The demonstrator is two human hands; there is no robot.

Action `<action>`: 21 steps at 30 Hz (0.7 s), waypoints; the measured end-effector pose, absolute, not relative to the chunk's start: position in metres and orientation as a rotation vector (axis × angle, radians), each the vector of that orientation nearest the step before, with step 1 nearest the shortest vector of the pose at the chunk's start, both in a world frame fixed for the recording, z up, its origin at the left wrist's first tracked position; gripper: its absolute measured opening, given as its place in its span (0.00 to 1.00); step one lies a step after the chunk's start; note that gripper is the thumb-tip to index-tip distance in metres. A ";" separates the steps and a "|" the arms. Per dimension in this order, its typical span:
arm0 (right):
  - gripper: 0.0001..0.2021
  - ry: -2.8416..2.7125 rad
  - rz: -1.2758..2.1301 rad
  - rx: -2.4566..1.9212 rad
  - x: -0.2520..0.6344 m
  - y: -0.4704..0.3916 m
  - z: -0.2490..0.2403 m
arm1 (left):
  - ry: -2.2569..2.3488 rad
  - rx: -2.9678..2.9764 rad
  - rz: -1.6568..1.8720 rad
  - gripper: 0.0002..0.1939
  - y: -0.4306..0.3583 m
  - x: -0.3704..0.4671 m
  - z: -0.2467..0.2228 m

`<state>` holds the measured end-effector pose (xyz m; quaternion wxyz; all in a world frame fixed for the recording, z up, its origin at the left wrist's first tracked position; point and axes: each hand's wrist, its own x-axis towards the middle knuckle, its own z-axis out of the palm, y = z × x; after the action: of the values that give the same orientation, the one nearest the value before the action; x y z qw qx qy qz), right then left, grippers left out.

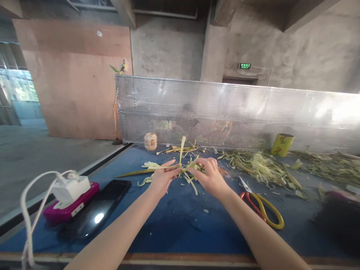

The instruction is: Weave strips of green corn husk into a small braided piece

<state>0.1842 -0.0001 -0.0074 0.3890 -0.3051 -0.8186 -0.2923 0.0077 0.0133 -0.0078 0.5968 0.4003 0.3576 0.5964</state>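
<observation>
Several pale green plant strips (182, 148), like dried leaf or husk, cross each other between my hands above the blue table. My left hand (164, 176) pinches them from the left, thumb and fingers pressed together near the crossing. From the right, my right hand (206, 174) pinches the strips close to the same crossing, fingers curled. One strip stands upright, another hangs down toward me, and a long darker strip (135, 172) reaches out to the left. Just where the strips meet is partly hidden by my fingertips.
Scissors (261, 204) with red and yellow handles lie right of my right forearm. A heap of plant strips (258, 165) and a yellow-green roll (282, 145) are behind them. Left are a phone (97, 208), a magenta power strip (71, 210) and a cream roll (150, 141). Perforated metal screen (197, 112) backs the table.
</observation>
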 end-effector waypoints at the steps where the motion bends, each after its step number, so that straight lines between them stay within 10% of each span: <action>1: 0.18 -2.162 -0.828 -0.741 0.186 -0.001 -0.005 | 0.815 0.921 1.370 0.27 0.014 0.008 -0.009; 11: 0.08 -2.268 -0.854 -0.510 0.188 0.008 -0.004 | 0.790 0.910 1.286 0.29 0.013 0.011 -0.012; 21: 0.07 -1.912 0.141 -0.954 0.168 0.009 -0.015 | 0.918 1.460 1.335 0.39 0.000 0.013 -0.001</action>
<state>0.1682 0.0089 -0.0153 0.4796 -0.3910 -0.7834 0.0579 0.0133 -0.0004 -0.0006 0.4621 0.5935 0.3735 0.5429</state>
